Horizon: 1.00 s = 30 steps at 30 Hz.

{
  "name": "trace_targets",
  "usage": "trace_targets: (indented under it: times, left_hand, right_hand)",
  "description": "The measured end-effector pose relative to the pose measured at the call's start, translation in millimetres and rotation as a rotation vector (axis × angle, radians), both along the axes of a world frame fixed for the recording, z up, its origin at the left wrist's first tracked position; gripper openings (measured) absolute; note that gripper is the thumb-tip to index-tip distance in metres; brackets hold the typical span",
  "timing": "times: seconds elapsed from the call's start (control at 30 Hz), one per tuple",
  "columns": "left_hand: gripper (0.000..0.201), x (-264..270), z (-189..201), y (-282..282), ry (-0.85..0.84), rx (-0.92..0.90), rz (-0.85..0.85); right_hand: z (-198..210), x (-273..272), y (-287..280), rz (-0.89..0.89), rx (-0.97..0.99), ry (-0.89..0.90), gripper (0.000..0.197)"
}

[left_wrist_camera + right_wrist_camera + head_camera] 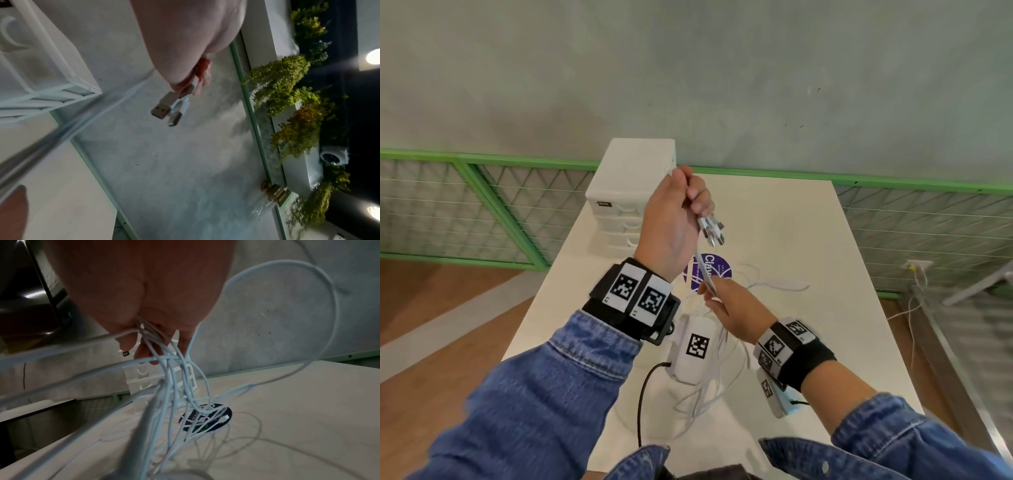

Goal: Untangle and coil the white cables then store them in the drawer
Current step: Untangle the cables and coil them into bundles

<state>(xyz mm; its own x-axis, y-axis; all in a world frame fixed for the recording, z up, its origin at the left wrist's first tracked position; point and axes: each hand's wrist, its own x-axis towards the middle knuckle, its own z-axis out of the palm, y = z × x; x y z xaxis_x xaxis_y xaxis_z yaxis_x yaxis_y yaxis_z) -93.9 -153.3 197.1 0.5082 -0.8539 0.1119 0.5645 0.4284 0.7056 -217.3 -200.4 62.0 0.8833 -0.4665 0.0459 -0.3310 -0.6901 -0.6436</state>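
Observation:
My left hand [681,209] is raised above the white table [808,219] and pinches the plug ends of the white cables; two USB plugs [714,231] [164,108] stick out below its fingers. The cables [703,270] run taut down to my right hand [726,301], which grips a bundle of strands [156,344]. Below it, tangled loops [709,387] [185,402] hang and lie on the table. A white drawer unit [626,195] [30,65] stands at the table's far left, its drawers closed.
A round purple sticker [714,270] [207,418] lies mid-table under the cables. One more white cable loop [780,284] lies to its right. A black cord [643,394] runs from the left wrist camera. A green mesh fence [482,205] lines the wall behind.

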Motion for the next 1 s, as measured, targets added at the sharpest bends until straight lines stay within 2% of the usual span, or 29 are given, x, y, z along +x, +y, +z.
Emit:
trace_targets:
  times: [0.07,0.1,0.13,0.2,0.23,0.27,0.33,0.37,0.43,0.5,0.53,0.57,0.63,0.77,0.83,0.87,0.93,1.0]
  left_hand:
    - [0.028,6,-5,-2,-0.075,0.000,0.116]
    - [0.028,9,-9,-3,-0.185,0.020,0.189]
    - [0.026,13,-15,-4,-0.361,0.052,0.272]
    - [0.021,20,-28,-4,-0.839,0.128,0.398]
    - [0.020,23,-34,-3,-1.084,0.186,0.385]
    - [0.022,26,-38,-1,-1.307,0.283,0.303]
    - [0.025,27,-44,6,-1.606,0.551,0.041]
    - [0.027,27,-47,10,-1.655,0.666,-0.084]
    - [0.038,23,-54,17,-1.578,0.785,-0.276]
    - [0.050,16,-59,22,-1.510,0.807,-0.375]
    - [0.052,15,-60,23,-1.547,0.803,-0.390]
    - [0.052,15,-59,24,-1.611,0.803,-0.383]
    - [0.053,21,-56,24,-1.705,0.812,-0.318]
    - [0.052,34,-45,25,-1.744,0.755,-0.115]
    - [0.052,39,-38,25,-1.701,0.721,-0.016]
    - [0.053,40,-34,26,-1.669,0.709,0.024]
    - [0.054,43,-27,27,-1.614,0.692,0.072]
    - [0.054,44,-24,29,-1.608,0.693,0.087]
  right_hand:
    - [4,1,3,0.027,-0.047,-0.009,0.015]
    - [6,1,4,0.037,-0.055,-0.032,0.015]
    - [8,0,6,0.046,-0.054,-0.061,0.016]
    - [14,1,8,0.054,-0.051,-0.137,0.020]
    - [17,2,8,0.052,-0.051,-0.166,0.023]
    - [18,2,6,0.043,-0.046,-0.186,0.025]
    - [19,2,3,0.011,-0.040,-0.247,0.029]
    - [18,2,0,-0.013,-0.045,-0.288,0.029]
    - [17,-1,-9,-0.063,-0.044,-0.327,0.026]
    - [15,-4,-19,-0.093,-0.014,-0.265,0.020]
    - [13,-6,-24,-0.086,-0.010,-0.210,0.016]
    - [10,-8,-29,-0.068,-0.025,-0.160,0.018]
    - [5,-13,-34,-0.050,-0.088,-0.113,0.042]
    - [7,-15,-40,-0.109,-0.118,-0.177,0.056]
    - [15,-13,-38,-0.124,-0.057,-0.235,0.063]
    - [19,-13,-37,-0.142,0.000,-0.276,0.060]
    - [23,-14,-37,-0.198,0.098,-0.323,0.041]
    - [22,-15,-38,-0.232,0.072,-0.295,0.026]
